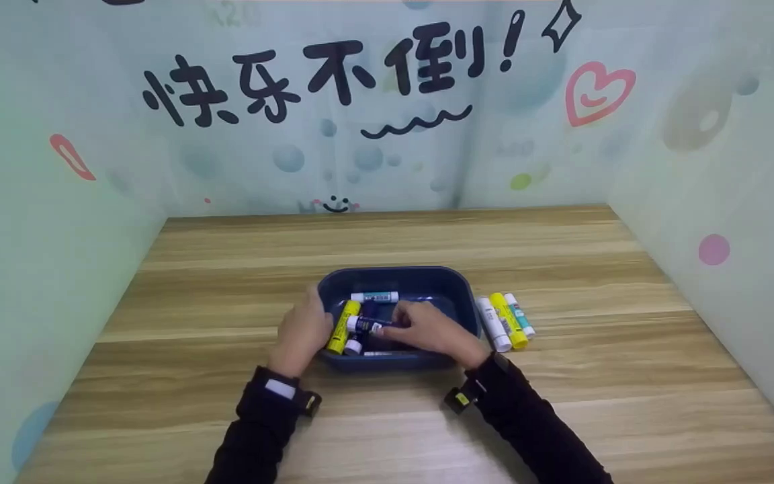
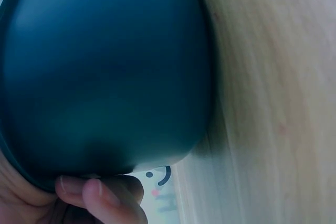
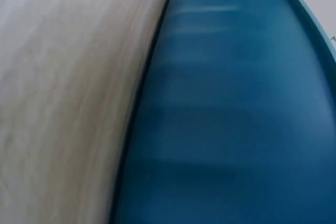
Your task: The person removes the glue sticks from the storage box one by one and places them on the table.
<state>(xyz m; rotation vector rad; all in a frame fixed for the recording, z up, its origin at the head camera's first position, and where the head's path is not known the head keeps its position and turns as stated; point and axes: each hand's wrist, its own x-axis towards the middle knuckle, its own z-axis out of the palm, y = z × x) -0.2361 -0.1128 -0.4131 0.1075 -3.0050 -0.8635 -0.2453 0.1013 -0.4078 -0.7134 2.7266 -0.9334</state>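
A dark blue plastic box (image 1: 394,364) stands on the table, its outer walls filling much of both wrist views. My left hand (image 1: 303,329) grips the box's left rim; its curled fingertips (image 2: 102,195) show at the wall in the left wrist view. Inside the box, my right hand (image 1: 433,327) pinches a dark blue glue stick (image 1: 362,325) with a white end. Beneath that lies another dark glue stick (image 1: 353,347), partly covered. A yellow glue stick (image 1: 342,328) leans along the left wall, and a white-and-teal one (image 1: 375,296) lies by the far wall.
Right of the box, a white glue stick (image 1: 494,325), a yellow one (image 1: 509,321) and a slim white-and-teal one (image 1: 520,314) lie side by side on the wooden table (image 1: 212,269). Printed cloth walls (image 1: 528,168) enclose the table at the back and both sides.
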